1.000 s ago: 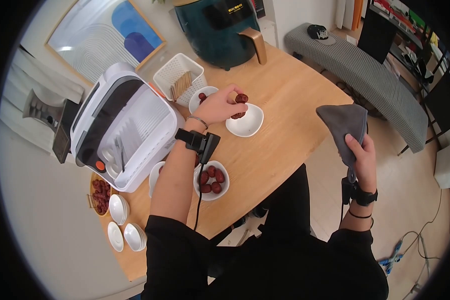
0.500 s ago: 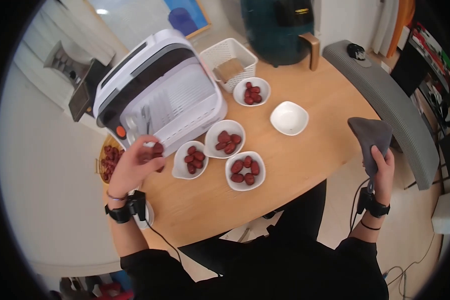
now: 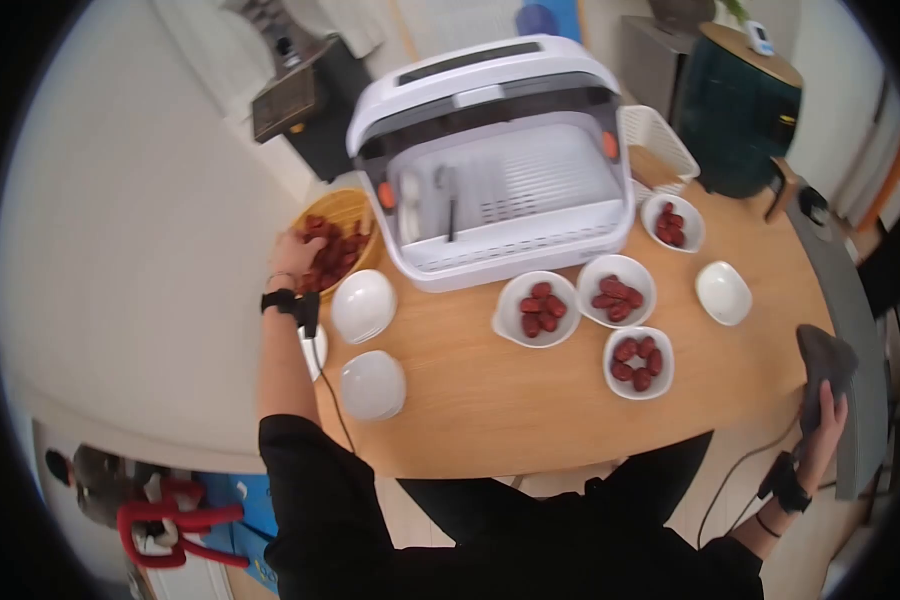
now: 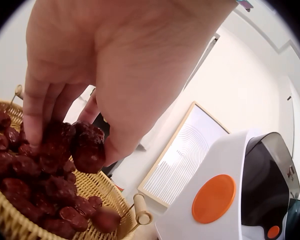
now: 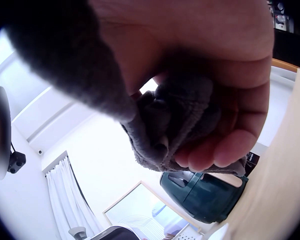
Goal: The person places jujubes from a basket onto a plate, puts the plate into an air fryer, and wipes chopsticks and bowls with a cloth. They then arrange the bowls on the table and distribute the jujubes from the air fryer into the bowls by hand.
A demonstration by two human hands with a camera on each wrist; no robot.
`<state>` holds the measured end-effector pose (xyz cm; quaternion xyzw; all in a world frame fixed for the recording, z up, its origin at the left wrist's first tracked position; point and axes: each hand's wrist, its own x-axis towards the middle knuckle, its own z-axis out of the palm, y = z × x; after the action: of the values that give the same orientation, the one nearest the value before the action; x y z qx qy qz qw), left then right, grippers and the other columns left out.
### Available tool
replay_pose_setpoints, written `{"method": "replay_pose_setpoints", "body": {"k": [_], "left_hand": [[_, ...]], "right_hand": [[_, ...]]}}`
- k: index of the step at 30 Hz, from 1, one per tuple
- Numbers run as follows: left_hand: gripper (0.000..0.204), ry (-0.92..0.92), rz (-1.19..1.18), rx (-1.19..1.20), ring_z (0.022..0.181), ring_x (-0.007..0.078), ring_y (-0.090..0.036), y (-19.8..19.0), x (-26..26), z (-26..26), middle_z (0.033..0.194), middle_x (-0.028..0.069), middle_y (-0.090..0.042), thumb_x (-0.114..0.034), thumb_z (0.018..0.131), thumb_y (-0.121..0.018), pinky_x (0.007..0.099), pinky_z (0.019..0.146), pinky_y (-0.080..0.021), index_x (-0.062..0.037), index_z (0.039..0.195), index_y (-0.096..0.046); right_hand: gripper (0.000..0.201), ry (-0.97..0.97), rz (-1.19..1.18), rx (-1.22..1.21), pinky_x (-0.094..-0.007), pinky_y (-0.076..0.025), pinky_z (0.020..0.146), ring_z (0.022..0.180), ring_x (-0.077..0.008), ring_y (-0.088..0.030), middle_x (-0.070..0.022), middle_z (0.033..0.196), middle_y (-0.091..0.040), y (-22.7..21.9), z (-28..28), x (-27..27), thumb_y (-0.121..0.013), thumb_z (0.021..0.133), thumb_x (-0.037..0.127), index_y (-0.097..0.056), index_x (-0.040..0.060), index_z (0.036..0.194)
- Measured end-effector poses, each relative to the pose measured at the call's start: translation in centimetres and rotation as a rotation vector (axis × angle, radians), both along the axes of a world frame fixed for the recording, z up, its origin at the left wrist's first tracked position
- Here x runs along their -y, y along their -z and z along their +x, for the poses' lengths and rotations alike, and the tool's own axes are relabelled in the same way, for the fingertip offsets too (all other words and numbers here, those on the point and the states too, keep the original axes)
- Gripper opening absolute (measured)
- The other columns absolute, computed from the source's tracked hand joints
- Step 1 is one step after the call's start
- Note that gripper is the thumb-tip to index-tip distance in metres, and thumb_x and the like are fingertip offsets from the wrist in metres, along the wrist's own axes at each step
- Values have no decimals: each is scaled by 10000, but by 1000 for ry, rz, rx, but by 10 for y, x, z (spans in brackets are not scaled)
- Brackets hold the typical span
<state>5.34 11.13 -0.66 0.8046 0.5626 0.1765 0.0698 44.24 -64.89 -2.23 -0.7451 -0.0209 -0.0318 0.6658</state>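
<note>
My left hand (image 3: 295,257) reaches into a wicker basket (image 3: 338,205) of dried red dates at the table's left end. In the left wrist view its thumb and fingers pinch dates (image 4: 87,147) just over the heap (image 4: 55,195). My right hand (image 3: 826,415) grips a folded grey cloth (image 3: 822,362) off the table's right edge; the right wrist view shows the fingers curled round the cloth (image 5: 165,127). Nearest to it on the table is a white bowl (image 3: 723,293) with no dates in it. Several other white bowls (image 3: 510,330) hold a few dates each.
A white dish box (image 3: 530,262) with a raised dark lid stands at the back. Stacked white bowls (image 3: 364,306) sit by the basket. A white plastic basket (image 3: 660,140) and a green air fryer (image 3: 738,125) are at the back right. A grey bench (image 3: 870,400) lies beyond the right edge.
My left hand, with dates in its fingers, has gone from over the white bowl leftward to the wicker basket. My head view has swung left. The right hand still holds the cloth.
</note>
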Motion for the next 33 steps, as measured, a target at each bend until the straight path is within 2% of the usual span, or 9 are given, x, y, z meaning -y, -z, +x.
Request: {"method": "replay_pose_setpoints", "body": {"k": [2,3,7,9,12,14,18,24,33], "left_hand": [[415,190,60,35,972,325,-689,-4,3,19,1051,172,-710,-324,804,-688,411,868,-532,-44,1110,-681],[432,209,64,-43,970,338,-687,20,-43,14,1020,184,-712,-328,813,-684,416,854,-537,-29,1123,-645],[284,206,269,-259,917,475,-633,-35,48,59,911,294,-661,-215,855,-602,514,786,-515,31,984,-546],[170,352,270,-255,843,455,-637,-85,152,91,848,254,-667,-147,874,-575,482,735,-511,21,888,-592],[125,758,-88,-4,676,192,-650,-132,280,139,782,123,-677,-81,879,-641,307,610,-502,11,958,-614],[120,930,-95,-12,688,224,-652,-136,334,178,812,130,-676,-68,866,-654,307,615,-500,17,945,-628],[190,1293,-128,46,810,408,-651,-94,392,280,875,240,-661,-104,887,-574,443,739,-525,23,1016,-633],[336,1393,-117,-173,945,409,-635,-2,429,432,969,253,-666,-53,895,-502,457,840,-501,-60,1217,-597],[242,1472,-182,-395,931,349,-660,45,418,491,958,187,-692,-174,894,-603,420,818,-512,-29,1082,-650]], "right_hand": [[223,22,13,-21,-220,-462,572,620,-81,-562,8,770,-593,-14,-13,-8,-648,944,253,-611,47,1022],[225,3,1,-29,-221,-477,576,630,-80,-571,15,788,-601,-20,-15,-8,-654,940,249,-620,47,1034],[234,-103,8,-28,-227,-458,553,609,-80,-565,1,772,-602,-17,-8,13,-640,943,247,-615,36,1040],[235,-46,21,-30,-226,-456,551,608,-76,-561,5,763,-596,-20,-7,16,-636,945,244,-613,31,1039],[238,-62,23,-17,-222,-452,548,605,-80,-564,-1,766,-597,-9,4,26,-630,952,245,-606,26,1042],[236,-79,38,-41,-221,-455,548,603,-82,-566,-4,766,-598,-2,10,31,-627,955,241,-602,22,1039],[214,-120,99,-115,-229,-463,528,584,-85,-568,-16,765,-603,6,19,44,-611,966,224,-581,17,1012],[223,-199,122,-302,-220,-372,434,523,-65,-501,-8,762,-600,30,35,71,-612,962,258,-576,54,1045],[297,-148,253,-451,-238,-400,361,475,-90,-509,-44,734,-584,30,48,81,-639,946,255,-526,-2,1046]]}}
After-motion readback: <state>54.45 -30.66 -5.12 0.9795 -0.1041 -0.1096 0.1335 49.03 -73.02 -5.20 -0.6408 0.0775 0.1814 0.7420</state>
